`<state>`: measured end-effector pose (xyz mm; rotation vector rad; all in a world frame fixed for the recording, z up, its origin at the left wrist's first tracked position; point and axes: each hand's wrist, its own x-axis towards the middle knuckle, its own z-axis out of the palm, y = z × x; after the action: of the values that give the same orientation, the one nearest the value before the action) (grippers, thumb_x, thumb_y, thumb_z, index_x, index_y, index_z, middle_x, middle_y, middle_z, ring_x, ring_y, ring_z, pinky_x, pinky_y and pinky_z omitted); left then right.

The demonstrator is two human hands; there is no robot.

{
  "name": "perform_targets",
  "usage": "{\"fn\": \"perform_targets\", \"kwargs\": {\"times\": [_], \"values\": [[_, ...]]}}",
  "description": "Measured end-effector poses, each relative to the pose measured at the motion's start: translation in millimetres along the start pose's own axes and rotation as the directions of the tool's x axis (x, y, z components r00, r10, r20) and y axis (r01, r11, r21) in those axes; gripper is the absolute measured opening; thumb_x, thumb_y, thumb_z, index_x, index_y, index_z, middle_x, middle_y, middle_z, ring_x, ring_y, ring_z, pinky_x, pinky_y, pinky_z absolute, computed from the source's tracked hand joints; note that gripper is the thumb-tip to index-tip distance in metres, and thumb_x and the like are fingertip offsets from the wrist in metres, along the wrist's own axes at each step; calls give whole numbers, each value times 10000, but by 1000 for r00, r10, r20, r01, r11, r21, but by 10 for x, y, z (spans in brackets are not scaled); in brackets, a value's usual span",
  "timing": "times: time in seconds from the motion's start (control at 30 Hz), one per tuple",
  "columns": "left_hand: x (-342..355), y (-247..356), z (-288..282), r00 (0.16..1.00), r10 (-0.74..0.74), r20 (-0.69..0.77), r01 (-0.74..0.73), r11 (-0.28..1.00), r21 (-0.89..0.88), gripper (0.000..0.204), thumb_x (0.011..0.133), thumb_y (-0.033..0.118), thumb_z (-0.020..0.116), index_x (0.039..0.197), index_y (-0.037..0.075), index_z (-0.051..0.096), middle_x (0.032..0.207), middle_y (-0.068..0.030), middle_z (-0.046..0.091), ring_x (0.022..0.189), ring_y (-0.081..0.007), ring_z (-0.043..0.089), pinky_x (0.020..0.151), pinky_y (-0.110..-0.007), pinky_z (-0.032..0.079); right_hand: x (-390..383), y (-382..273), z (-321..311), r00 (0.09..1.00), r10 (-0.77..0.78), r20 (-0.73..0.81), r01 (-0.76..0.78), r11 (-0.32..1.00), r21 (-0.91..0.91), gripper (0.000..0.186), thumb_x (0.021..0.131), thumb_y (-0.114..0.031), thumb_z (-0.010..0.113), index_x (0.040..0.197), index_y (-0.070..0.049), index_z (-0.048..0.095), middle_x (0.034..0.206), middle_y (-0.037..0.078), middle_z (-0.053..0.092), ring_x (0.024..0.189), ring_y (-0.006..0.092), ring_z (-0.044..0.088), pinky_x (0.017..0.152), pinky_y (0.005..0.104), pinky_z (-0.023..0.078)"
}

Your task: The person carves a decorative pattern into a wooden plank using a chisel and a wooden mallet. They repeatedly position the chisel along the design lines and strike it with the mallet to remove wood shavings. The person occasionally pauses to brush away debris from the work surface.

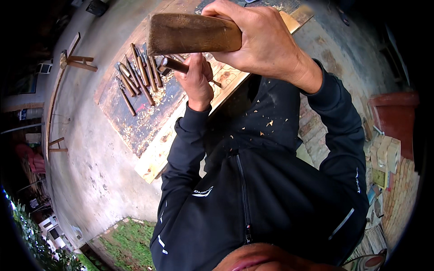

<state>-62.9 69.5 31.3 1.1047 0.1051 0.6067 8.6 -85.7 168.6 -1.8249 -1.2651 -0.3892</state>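
Note:
My right hand point(266, 43) is wrapped round a brown wooden mallet point(194, 34), raised over the work and partly covering it. Below the mallet, my left hand point(199, 83) grips a carving chisel point(177, 66) by its shaft. The chisel is tilted, its butt end toward the mallet head, with a gap between them. A pale wooden board point(156, 156) with outlined curves lies along the near side of the table, under my left hand. The chisel's cutting tip is hard to make out. Several loose chisels point(140, 67) with brown handles lie left of my hands.
Wood shavings point(158, 95) litter the dark worktable point(118, 108), and some chips sit on my dark trousers. Left on the concrete floor stands a long narrow wooden bench point(53, 104). At the right are a reddish container point(395, 119) and stacked bricks point(386, 151).

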Motion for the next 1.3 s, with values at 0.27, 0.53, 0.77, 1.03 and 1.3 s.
{"fn": "perform_targets", "kwargs": {"times": [0.27, 0.53, 0.77, 1.03, 1.3], "values": [[-172, -70, 166, 979, 201, -38, -183, 944, 275, 497, 1054, 258, 638, 616, 86, 479, 545, 35, 430, 490, -55, 366, 468, -261, 261, 288, -205, -400, 888, 128, -441, 54, 925, 376, 335, 825, -112, 778, 1122, 1, 673, 901, 98, 710, 820, 254, 707, 755, 358, 561], [-191, -317, 81, 928, 373, -20, -337, 861, 381, 434, 1051, 171, 620, 647, 59, 509, 575, 43, 448, 512, -56, 382, 481, -262, 278, 168, -139, -183, 922, -330, 205, 383, 688, -616, 564, 673, -90, 805, 1222, -92, 676, 988, 80, 739, 831, 258, 738, 693, 341, 581], [-181, -449, 11, 937, 349, -11, -330, 895, 299, 322, 1052, 171, 604, 758, 48, 557, 611, 33, 468, 517, -59, 399, 473, -253, 275, -70, -183, -126, 942, -295, 159, 333, 773, -540, 485, 747, -77, 812, 1215, -53, 689, 996, 45, 715, 820, 206, 693, 700, 340, 563], [-121, 18, -398, 878, -35, 478, -60, 981, 182, 412, 976, 193, 671, 662, 15, 470, 643, -22, 493, 599, -117, 431, 557, -303, 354, -303, 33, -86, 987, -7, -163, -26, 980, -196, 594, 697, -18, 877, 1254, -52, 672, 1083, 130, 746, 939, 290, 756, 779, 330, 588], [-163, 27, -342, 943, -32, 331, 42, 999, -22, 569, 1057, 367, 613, 613, 68, 420, 585, 14, 369, 539, -103, 317, 516, -303, 211, -521, 185, 39, 983, 164, -81, -171, 981, -90, 625, 792, -176, 903, 1308, 47, 631, 1061, 162, 757, 933, 226, 758, 855, 333, 596]]}}
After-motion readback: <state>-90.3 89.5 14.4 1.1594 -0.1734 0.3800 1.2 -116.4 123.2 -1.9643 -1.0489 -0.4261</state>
